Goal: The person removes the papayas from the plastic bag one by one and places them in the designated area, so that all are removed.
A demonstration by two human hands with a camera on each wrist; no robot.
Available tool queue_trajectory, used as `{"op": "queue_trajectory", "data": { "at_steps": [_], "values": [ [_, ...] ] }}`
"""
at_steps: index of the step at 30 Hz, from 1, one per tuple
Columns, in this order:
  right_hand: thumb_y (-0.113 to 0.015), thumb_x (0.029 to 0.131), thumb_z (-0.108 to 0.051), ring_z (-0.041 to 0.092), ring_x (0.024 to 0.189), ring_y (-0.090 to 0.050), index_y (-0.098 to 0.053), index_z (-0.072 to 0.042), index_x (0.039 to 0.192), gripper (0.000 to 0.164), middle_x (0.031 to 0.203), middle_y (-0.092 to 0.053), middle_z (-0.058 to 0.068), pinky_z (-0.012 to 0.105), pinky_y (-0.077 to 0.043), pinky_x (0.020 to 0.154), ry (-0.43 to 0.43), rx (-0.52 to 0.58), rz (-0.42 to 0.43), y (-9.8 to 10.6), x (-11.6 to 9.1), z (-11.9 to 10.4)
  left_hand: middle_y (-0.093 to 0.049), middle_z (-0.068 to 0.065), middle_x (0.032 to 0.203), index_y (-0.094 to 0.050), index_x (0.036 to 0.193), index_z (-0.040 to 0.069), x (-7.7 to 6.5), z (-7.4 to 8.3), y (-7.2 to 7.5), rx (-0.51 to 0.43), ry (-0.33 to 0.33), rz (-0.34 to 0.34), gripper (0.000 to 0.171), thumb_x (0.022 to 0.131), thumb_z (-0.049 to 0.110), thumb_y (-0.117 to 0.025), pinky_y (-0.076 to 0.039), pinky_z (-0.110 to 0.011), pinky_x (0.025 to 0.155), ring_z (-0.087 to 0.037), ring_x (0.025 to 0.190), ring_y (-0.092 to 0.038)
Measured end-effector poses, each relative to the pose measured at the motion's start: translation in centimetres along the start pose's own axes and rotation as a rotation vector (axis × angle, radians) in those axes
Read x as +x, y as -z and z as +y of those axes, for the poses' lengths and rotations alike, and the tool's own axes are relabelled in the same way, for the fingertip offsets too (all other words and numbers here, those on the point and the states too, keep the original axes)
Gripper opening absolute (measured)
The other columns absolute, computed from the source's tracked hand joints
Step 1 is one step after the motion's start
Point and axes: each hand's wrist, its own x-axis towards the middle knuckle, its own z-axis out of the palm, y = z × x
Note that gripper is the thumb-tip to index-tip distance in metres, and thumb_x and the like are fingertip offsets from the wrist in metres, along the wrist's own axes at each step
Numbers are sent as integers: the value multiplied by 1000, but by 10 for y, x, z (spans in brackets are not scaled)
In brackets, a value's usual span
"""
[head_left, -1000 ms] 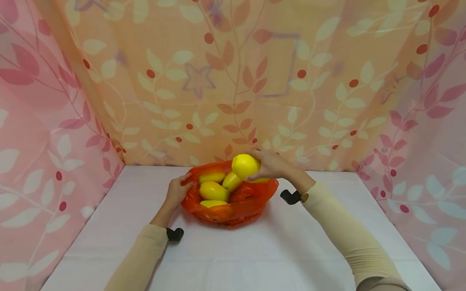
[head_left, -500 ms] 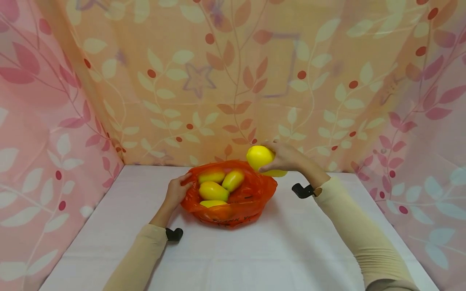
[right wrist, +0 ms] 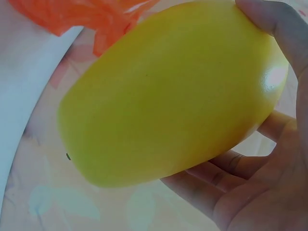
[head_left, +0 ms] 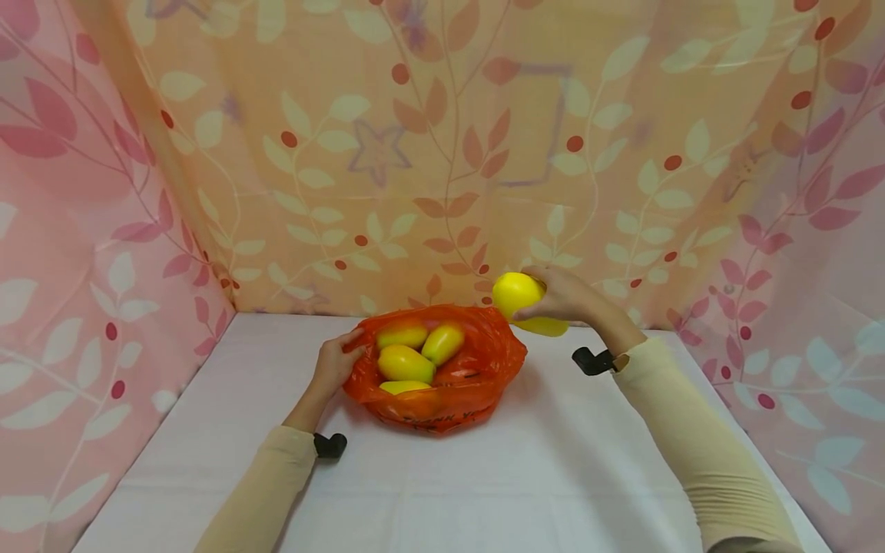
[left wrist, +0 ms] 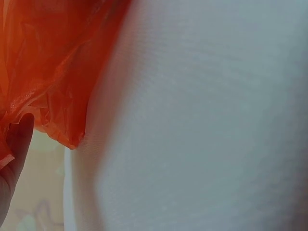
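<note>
An orange-red plastic bag (head_left: 442, 415) sits with its mouth wide on the table, several yellow mangoes (head_left: 406, 364) lying inside. At the bag's left rim, my left hand (head_left: 335, 364) grips the film. The left wrist view shows its thumb (left wrist: 21, 139) against the crumpled plastic. My right hand (head_left: 560, 295) holds another yellow mango (head_left: 517, 295) in the air, just beyond the bag's right rim. Seen from the right wrist, this mango (right wrist: 163, 101) is smooth and oblong, with a small dark mark at one end. Thumb and fingers wrap its near end.
A white cloth covers the table (head_left: 442, 491). Behind it hangs an orange leaf-patterned curtain (head_left: 442, 153), with pink patterned cloth on both sides. Black wrist mounts (head_left: 593, 361) stick out from both cuffs.
My right hand has carried the mango up and to the right, from over the bag's mouth to past its right rim. The left hand stays at the bag's left rim.
</note>
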Motion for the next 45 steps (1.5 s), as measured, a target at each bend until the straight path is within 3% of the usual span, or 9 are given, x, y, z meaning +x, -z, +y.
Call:
{"op": "queue_trajectory", "data": {
  "at_steps": [7, 20, 28, 37, 45],
  "values": [
    [-79, 73, -49, 28, 93, -56, -52, -13, 133, 75, 110, -62, 10, 40, -49, 79, -22, -18, 16, -2, 2, 13, -52, -26, 140, -56, 135, -2, -1, -1, 0, -23, -4, 14, 44, 92, 5, -63, -37, -51, 112, -42, 133, -45],
    [-81, 74, -42, 27, 89, -56, -55, -10, 122, 64, 105, -60, 10, 38, -48, 78, -92, 71, 13, -9, -1, 37, -51, -27, 140, -55, 135, -1, -2, -2, 2, -9, 6, 14, 44, 92, 6, -62, -38, -51, 112, -43, 132, -45],
    [-76, 76, -49, 28, 88, -59, -55, -4, 124, 69, 105, -63, 15, 38, -51, 76, -173, 22, -22, -19, 2, 54, -52, -26, 140, -55, 136, 0, -1, -4, 2, 0, 2, 16, 44, 93, 6, -62, -38, -51, 112, -43, 132, -46],
    [-74, 76, -54, 32, 95, -59, -49, -2, 131, 80, 113, -62, 19, 42, -53, 81, -304, 62, -74, -33, 5, 67, -53, -25, 139, -54, 136, -1, 1, -3, 1, 26, -12, 17, 44, 93, 7, -62, -35, -50, 114, -41, 134, -45],
    [-71, 78, -57, 33, 97, -58, -47, 2, 134, 85, 115, -61, 21, 44, -52, 83, -354, 52, -89, -52, 9, 85, -53, -25, 138, -55, 135, -1, -1, -1, 2, 26, -21, 21, 44, 93, 6, -62, -35, -50, 114, -40, 134, -45]
  ]
}}
